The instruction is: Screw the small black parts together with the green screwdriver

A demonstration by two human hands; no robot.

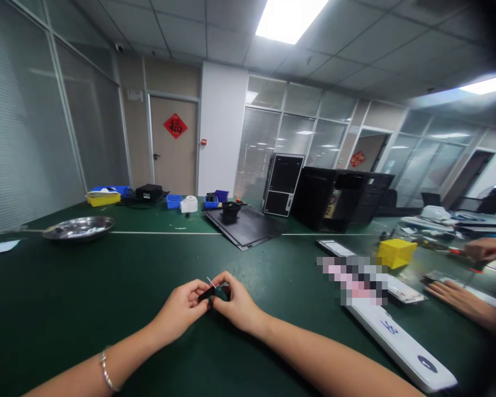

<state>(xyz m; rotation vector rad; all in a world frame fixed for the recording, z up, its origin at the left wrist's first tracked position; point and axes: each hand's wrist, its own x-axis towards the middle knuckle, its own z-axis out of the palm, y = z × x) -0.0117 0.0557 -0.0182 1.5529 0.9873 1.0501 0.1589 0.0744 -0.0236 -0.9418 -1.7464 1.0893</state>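
My left hand [179, 306] is closed, thumb and fingers pinching a small flat black piece [205, 294]. Right beside it, my right hand [240, 306] curls around a small dark rounded part [221, 293], mostly covered by the fingers. A thin metal rod [210, 282] sticks up between the two hands; I cannot tell which part it belongs to. Both hands meet low over the green tabletop [149, 264], and their fingertips nearly touch.
A metal bowl [78, 228] stands left. Ahead are a black panel [248, 231], blue bins [174, 202] and computer cases [284, 184]. On the right lie a long white device [397, 336], a yellow bin [397, 253] and a co-worker's hands [454, 298], one near a screwdriver [475, 270].
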